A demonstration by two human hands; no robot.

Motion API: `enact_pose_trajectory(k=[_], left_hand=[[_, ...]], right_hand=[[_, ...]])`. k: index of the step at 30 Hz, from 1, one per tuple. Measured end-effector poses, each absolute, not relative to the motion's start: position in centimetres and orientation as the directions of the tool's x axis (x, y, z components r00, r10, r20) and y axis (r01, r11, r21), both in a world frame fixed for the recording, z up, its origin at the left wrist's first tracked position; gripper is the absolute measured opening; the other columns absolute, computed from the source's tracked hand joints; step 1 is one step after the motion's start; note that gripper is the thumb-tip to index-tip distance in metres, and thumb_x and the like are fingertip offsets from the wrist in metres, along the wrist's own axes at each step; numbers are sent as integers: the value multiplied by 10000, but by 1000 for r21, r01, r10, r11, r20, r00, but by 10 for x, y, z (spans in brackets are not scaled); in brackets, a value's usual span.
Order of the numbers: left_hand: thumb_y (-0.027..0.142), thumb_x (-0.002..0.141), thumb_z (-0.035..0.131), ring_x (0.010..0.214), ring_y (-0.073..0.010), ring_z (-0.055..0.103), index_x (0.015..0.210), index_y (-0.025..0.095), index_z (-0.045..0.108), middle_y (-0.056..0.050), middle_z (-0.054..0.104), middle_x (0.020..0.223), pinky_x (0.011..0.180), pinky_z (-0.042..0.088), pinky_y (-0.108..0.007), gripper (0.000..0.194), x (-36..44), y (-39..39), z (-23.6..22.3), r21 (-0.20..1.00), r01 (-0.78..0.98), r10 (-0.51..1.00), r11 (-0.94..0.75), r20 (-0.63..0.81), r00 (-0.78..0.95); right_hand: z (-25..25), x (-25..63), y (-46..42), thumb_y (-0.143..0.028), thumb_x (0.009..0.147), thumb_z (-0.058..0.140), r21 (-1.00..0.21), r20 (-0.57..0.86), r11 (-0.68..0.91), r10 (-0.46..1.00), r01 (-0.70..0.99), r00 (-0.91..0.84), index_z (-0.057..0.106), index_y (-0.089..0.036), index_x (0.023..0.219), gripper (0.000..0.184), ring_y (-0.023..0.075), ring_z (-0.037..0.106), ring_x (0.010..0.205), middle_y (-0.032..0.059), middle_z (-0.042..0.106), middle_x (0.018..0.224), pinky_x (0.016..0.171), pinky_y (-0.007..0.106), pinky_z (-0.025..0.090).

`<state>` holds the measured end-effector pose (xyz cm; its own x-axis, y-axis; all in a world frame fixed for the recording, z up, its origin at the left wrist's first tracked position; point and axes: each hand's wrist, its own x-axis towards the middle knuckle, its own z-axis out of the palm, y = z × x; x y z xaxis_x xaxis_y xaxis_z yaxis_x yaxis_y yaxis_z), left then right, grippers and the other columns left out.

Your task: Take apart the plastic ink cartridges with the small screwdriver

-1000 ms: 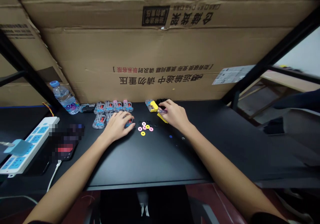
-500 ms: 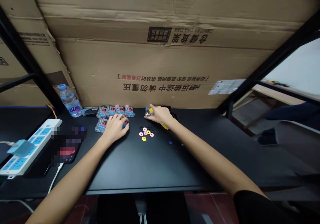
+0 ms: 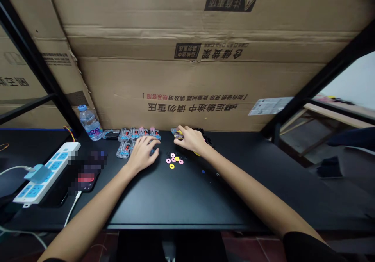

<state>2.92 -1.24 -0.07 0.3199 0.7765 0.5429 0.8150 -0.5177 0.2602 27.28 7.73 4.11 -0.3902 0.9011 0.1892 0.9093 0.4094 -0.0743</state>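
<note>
My left hand (image 3: 143, 152) is over the front row of clear plastic cases, thumb apart from its loosely curled fingers. A bit of a clear case with blue parts (image 3: 152, 151) shows under its fingertips. Beside it stands another clear case with a red part (image 3: 123, 150). My right hand (image 3: 190, 140) is closed in a pinch at the back of the table, by a clear piece (image 3: 174, 131). A small shiny part is at its fingertips, too small to name. Yellow and black items lie partly hidden behind and under that hand. Yellow washers (image 3: 172, 166) and pink washers (image 3: 181, 162) lie between the hands.
A water bottle (image 3: 90, 124) stands at the back left. Nearer are a white power strip (image 3: 48, 176) with a plugged-in charger (image 3: 39, 174) and a phone (image 3: 88, 176) on a cable. A cardboard sheet (image 3: 164, 78) walls the back. A blue disc (image 3: 203, 171) lies right of the washers.
My left hand has shifted slightly right and lifted a little from the cases, its fingers less spread over them. My right hand stays at the same spot. The whole view has tilted slightly.
</note>
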Motion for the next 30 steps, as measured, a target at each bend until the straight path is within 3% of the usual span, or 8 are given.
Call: enact_pose_trajectory(k=[4,7,13,16,19,23,27,30], left_hand=[[332,1001,673,1400,-311,527,1480,283,567,-119,586,1521,1174,403,-512,493,39,-18,3,267,727,698,-633,604,385],[310,1027,645,1341,-298,583,1393,309,637,-100,658,1435,1151,422,-513,367,46,-22,3,317,677,687,-665,616,387],[333,1005,679,1228,-277,660,1195,255,699,-99,732,1262,1096,485,-495,206,50,-26,9,581,474,737,-662,621,267],[408,978,714,1190,-272,679,1109,235,703,-105,740,1203,1089,509,-490,218,48,-23,13,725,325,792,-608,585,175],[469,939,757,1207,-274,680,1125,214,682,-122,722,1226,1092,521,-482,324,44,-17,11,836,184,856,-518,506,110],[487,920,782,1163,-252,716,1161,217,616,-130,707,1290,1033,574,-448,398,44,-16,3,914,-24,901,-404,403,159],[448,779,925,1169,-272,722,1223,212,655,-114,741,1248,1036,580,-429,571,49,-21,-1,935,35,915,-352,336,222],[473,764,929,1046,-288,760,1191,186,732,-92,783,1141,957,610,-408,551,52,-23,0,941,112,919,-318,278,280]], right_hand=[[45,276,39,-342,886,686,-466,281,603,795,648,-538,667,-258,1233,358,257,743,937,69,784,1126,787,327,535],[35,275,20,-370,968,649,-651,324,650,705,392,-631,667,-236,1251,314,226,743,930,53,792,1078,825,330,559],[10,283,25,-438,967,723,-664,447,719,602,205,-662,729,-206,1253,369,266,745,1043,126,781,1192,919,382,567],[5,291,29,-451,970,718,-737,435,647,676,196,-595,744,-200,1223,358,240,746,886,101,798,1069,776,346,580],[6,294,27,-487,958,728,-797,420,576,743,179,-521,764,-193,1158,357,187,668,676,64,760,902,584,292,514],[12,290,20,-528,953,724,-865,365,488,769,114,-524,768,-194,1124,379,181,647,646,58,735,866,561,292,505],[9,285,16,-515,947,736,-881,350,468,742,66,-572,767,-205,1129,361,217,701,781,76,757,967,667,320,549],[0,289,20,-460,938,767,-841,375,535,687,84,-622,781,-217,1122,305,214,691,798,66,753,956,706,323,533]])
